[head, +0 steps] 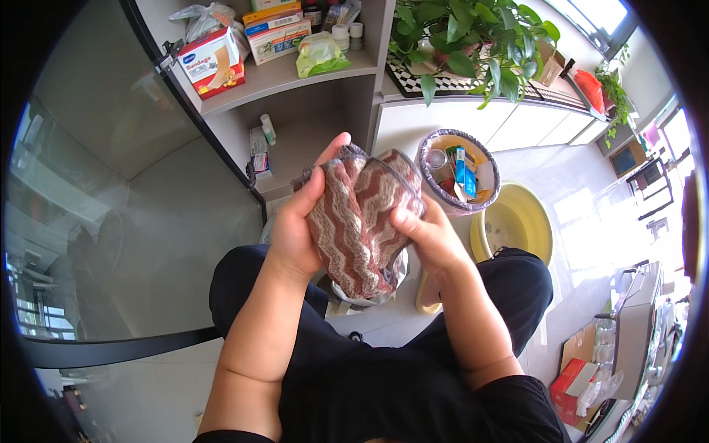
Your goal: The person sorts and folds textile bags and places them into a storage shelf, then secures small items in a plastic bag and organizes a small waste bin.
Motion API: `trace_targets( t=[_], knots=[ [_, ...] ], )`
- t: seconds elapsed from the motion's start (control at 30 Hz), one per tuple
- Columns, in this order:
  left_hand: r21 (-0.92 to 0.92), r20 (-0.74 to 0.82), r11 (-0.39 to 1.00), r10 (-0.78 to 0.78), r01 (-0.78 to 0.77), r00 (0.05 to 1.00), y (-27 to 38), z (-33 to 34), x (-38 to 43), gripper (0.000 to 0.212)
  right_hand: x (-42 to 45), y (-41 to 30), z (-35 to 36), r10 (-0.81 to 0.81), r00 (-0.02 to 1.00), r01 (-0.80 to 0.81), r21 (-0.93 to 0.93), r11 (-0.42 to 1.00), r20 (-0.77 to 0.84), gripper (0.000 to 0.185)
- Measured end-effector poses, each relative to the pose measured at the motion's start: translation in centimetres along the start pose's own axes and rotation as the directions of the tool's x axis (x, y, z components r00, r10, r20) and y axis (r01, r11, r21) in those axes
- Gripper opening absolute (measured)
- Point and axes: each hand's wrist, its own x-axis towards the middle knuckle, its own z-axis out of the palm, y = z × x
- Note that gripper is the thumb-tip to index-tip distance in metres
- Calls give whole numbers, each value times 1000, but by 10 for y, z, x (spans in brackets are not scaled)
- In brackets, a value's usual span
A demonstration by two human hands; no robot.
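Note:
Between my two hands is a folded bundle of textured cloth (357, 232) with wavy brown and cream stripes and a dark grey edging. My left hand (299, 227) grips its left side, thumb on the front face. The right side is held by my right hand (429, 230), whose thumb presses on the stripes. Most fingers of both hands are hidden behind the cloth. Below it, partly covered, a white bag or lined container (368, 303) shows on the floor between my legs.
Ahead stands an open cabinet (293, 86) holding a bandage box (213, 63), medicine boxes (279, 41) and a green packet (321, 54). Its glass door (166, 194) swings out left. A lined trash bin (460, 206) with discarded packaging and a yellow basin (540, 221) stand right. A potted plant (462, 47) trails over the counter.

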Motion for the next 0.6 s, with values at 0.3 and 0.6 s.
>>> trace_targets(
  t=[0.3, 0.6],
  knots=[
    [114, -116, 987, 130, -117, 985, 21, -19, 11, 40, 19, -31, -31, -45, 986, 81, 230, 970, -158, 27],
    [218, -293, 974, 3, 63, 956, 11, -33, 13, 30, 41, -38, -66, 88, 996, -88, 483, 871, 21, 36]
  ],
)
